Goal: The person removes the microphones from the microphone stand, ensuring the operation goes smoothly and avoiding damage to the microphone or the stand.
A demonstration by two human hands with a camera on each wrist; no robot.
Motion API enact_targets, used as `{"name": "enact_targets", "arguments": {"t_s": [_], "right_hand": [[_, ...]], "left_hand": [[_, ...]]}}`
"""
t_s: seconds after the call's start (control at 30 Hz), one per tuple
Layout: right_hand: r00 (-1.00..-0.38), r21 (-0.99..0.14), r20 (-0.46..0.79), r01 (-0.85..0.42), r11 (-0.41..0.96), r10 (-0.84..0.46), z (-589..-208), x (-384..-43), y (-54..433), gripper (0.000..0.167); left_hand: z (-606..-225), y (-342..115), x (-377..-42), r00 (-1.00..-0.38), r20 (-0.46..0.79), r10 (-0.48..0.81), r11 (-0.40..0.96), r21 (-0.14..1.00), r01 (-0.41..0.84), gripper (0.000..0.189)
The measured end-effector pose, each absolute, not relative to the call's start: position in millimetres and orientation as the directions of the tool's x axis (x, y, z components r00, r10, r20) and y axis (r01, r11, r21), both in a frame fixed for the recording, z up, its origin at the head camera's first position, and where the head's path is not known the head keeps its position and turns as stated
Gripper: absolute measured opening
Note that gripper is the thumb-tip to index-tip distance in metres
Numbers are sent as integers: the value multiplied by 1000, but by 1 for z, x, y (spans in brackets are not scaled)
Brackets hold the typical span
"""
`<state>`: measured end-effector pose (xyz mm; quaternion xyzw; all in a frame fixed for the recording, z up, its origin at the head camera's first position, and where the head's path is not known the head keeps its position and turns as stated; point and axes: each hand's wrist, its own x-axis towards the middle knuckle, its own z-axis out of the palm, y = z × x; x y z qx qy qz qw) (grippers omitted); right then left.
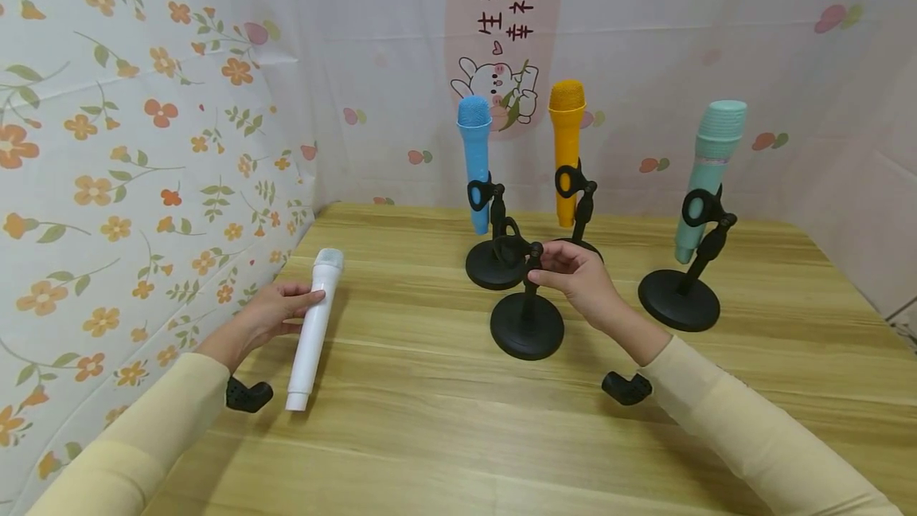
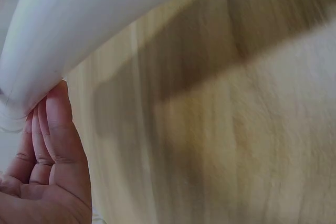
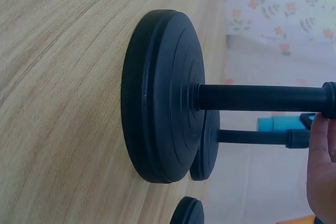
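A white microphone [image 1: 312, 341] with a pale grille is pinched between the thumb and fingers of my left hand [image 1: 275, 313]. In the left wrist view its white body [image 2: 94, 19] is above the wooden surface, with a shadow apart from it. My right hand [image 1: 583, 285] pinches the upper post of a black microphone stand [image 1: 527, 327], whose holder clip holds nothing. The right wrist view shows this stand's round base [image 3: 168, 98] and post close up; whether the base touches the table I cannot tell.
Behind stand a blue microphone [image 1: 476, 158] and an orange microphone [image 1: 567, 142], each in a black stand. A mint-green microphone [image 1: 705, 181] sits tilted in another stand at the right. The wooden table [image 1: 401, 436] meets floral cloth [image 1: 143, 142] at the left and back.
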<state>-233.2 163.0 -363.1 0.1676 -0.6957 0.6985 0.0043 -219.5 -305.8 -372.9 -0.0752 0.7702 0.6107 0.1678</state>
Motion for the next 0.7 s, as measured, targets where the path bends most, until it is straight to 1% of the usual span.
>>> {"name": "enact_targets", "arguments": {"t_s": [0.13, 0.5, 0.7], "right_hand": [[-944, -971, 237, -238, -26, -228, -364, -234, 163, 24], [-947, -975, 220, -221, -23, -234, -362, -233, 164, 23], [-949, -975, 217, -221, -9, -229, -362, -233, 164, 23]], "left_hand": [[-379, -310, -220, -931, -359, 68, 264, 906, -330, 19], [-386, -316, -220, -934, -352, 59, 314, 895, -318, 21], [-394, -317, -220, -930, -363, 62, 315, 891, -327, 23]]}}
